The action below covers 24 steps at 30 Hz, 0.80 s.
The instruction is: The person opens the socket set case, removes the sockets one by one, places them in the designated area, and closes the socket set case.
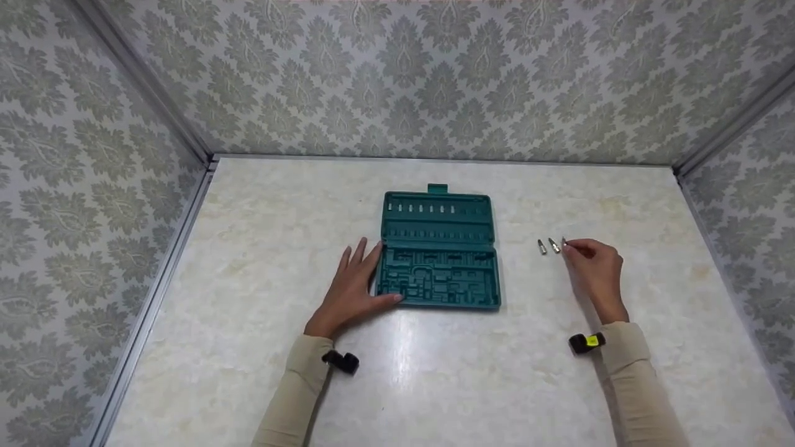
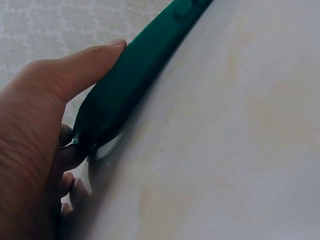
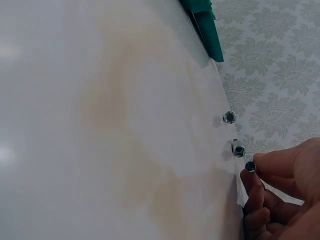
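An open green plastic tool case (image 1: 436,305) lies flat on the table, its latch pointing away from me. My left hand (image 1: 355,288) rests at its left front corner with fingers spread. The thumb lies on the front rim, as the left wrist view also shows along the green case wall (image 2: 135,70). To the right of the case, my right hand (image 1: 596,267) pinches a small metal screwdriver bit (image 3: 250,166) between thumb and forefinger. Just left of it, two more bits, a nearer one (image 1: 554,246) and a farther one (image 1: 542,247), are on the table.
A row of several small bits (image 1: 421,209) sits in the far half of the case, from its left side to past the middle. The near half has moulded recesses. Patterned walls (image 1: 435,81) enclose the back and sides of the pale table (image 1: 279,217).
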Tool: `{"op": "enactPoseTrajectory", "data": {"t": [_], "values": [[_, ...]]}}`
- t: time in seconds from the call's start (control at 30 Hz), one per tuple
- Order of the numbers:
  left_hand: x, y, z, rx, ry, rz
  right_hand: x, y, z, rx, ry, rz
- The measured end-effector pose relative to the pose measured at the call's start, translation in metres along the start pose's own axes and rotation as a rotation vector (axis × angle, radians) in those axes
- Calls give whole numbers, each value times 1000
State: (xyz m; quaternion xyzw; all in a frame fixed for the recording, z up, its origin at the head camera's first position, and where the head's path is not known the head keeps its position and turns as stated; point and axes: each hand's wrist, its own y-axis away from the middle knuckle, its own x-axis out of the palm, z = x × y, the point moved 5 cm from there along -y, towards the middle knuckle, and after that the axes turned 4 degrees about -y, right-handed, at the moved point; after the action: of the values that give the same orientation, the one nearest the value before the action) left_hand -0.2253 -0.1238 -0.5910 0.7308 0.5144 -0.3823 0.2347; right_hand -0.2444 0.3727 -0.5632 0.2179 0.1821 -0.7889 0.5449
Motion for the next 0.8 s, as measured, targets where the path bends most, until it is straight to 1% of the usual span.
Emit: {"op": "enactPoseTrajectory", "data": {"t": [0.2, 0.5, 0.8], "values": [[0, 1, -1, -12, 13, 6, 3, -1, 0, 16, 23, 0], [0, 2, 1, -10, 20, 2, 11, 3, 0, -4, 0, -43], [-1, 1, -1, -37, 3, 15, 19, 13, 0, -6, -45, -74]]}}
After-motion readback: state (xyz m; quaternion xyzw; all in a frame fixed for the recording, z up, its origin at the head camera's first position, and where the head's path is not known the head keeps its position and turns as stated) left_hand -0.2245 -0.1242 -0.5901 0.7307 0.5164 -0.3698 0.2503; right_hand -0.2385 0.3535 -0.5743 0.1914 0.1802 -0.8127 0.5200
